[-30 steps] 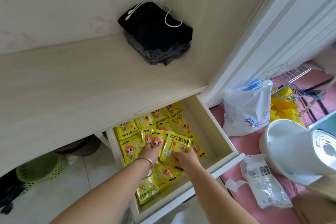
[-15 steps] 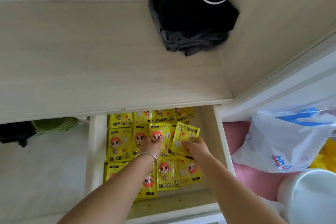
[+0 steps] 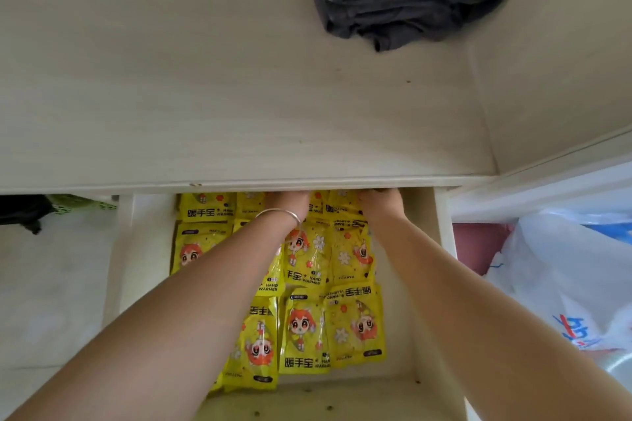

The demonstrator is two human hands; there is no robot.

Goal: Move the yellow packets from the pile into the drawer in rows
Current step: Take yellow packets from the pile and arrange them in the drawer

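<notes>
A person leans over an open pale wooden drawer [image 3: 419, 284], both bare forearms reaching to its back. The left hand [image 3: 287, 203], with a silver bangle [image 3: 278, 214] on the wrist, and the right hand [image 3: 378, 202] both disappear under the front edge of the shelf [image 3: 239, 96] above, so I cannot tell how their fingers lie or whether they hold anything.

Yellow hand-warmer packets [image 3: 304, 331] cover the drawer floor, lying flat in rough rows. Each shows an orange-haired cartoon figure, white flowers, Chinese characters and the words "HAND WARMER". Their long axes run front to back. Some read upright from here; others, such as the packet at the front right [image 3: 355, 325], are turned so the print reads upside down. The front strip of the drawer floor is bare wood.

On the shelf above sits a pile of folded dark clothes [image 3: 393, 0]. To the right, a white plastic bag [image 3: 561, 277] with blue and red print lies on a pink surface [image 3: 475, 243]. At far left, a green basket [image 3: 80, 203] shows beneath the shelf.
</notes>
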